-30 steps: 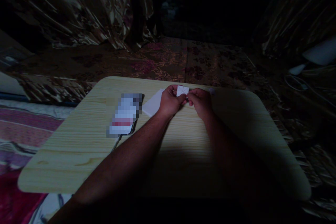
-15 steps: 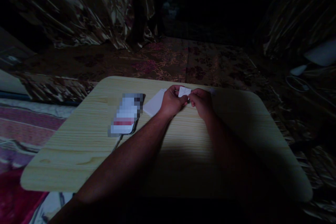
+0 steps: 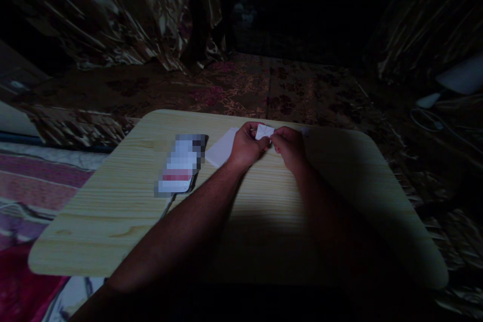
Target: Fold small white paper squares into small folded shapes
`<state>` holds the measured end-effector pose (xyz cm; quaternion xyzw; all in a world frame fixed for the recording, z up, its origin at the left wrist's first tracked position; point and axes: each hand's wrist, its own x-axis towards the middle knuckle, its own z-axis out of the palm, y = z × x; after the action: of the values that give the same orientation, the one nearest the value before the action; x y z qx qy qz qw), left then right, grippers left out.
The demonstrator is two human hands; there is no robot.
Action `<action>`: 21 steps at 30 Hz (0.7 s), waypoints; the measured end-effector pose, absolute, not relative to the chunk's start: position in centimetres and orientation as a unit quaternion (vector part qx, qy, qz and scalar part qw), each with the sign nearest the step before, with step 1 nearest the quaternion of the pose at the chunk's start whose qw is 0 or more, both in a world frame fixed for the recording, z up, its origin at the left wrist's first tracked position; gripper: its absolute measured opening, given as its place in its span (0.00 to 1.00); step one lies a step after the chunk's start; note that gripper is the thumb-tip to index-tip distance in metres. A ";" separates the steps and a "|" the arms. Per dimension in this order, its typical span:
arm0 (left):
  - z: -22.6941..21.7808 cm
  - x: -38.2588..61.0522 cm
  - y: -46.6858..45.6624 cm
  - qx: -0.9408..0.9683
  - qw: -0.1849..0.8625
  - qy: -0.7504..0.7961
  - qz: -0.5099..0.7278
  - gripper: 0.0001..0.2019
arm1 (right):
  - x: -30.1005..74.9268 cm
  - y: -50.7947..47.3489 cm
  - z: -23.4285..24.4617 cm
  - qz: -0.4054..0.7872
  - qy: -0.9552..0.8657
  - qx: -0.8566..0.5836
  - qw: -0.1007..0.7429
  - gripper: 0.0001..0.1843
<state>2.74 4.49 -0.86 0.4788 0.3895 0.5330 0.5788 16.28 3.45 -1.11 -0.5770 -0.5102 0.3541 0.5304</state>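
A small folded piece of white paper point(image 3: 265, 132) with crease lines on its face is held up between my two hands, above the far part of the wooden table point(image 3: 260, 241). My left hand point(image 3: 246, 147) grips its left side, thumb across the lower edge. At the right edge, my right hand point(image 3: 290, 146) pinches the paper between thumb and fingers; the fingertips are partly hidden. Beside my left wrist lies a stack of white paper point(image 3: 221, 148), partly covered by that hand.
Left of the paper stack lies a phone point(image 3: 181, 166), its screen blurred out, with a cable point(image 3: 168, 206) running toward me. A small pale item point(image 3: 305, 132) lies past my right hand. Patterned curtains point(image 3: 162, 10) hang behind, and a striped blanket point(image 3: 64, 176) is at the left.
Almost nothing differs. Both hands keep their hold on the folded paper, which has shifted very slightly to the left.
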 end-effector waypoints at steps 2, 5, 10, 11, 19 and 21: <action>-0.9 2.8 4.5 0.482 0.573 0.396 0.532 0.24 | 16.3 3.5 -1.2 0.349 -0.512 -0.580 0.529 0.07; -1.1 2.9 4.6 0.484 0.564 0.399 0.538 0.24 | 16.3 3.6 -1.2 0.340 -0.518 -0.578 0.530 0.07; -1.5 3.0 4.8 0.487 0.535 0.400 0.562 0.25 | 16.2 3.6 -1.3 0.350 -0.516 -0.572 0.534 0.08; -1.6 3.0 4.8 0.490 0.531 0.401 0.564 0.25 | 16.2 3.6 -1.3 0.352 -0.515 -0.571 0.534 0.07; -1.8 2.9 4.8 0.497 0.531 0.392 0.564 0.24 | 16.4 3.5 -1.2 0.342 -0.532 -0.573 0.521 0.08; -1.7 2.9 4.8 0.498 0.529 0.394 0.563 0.23 | 16.4 3.4 -1.2 0.346 -0.529 -0.575 0.520 0.08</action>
<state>2.93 4.83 -1.65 0.4979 0.3939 0.5629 0.5293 16.44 3.42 -1.18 -0.5748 -0.5289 0.3459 0.5199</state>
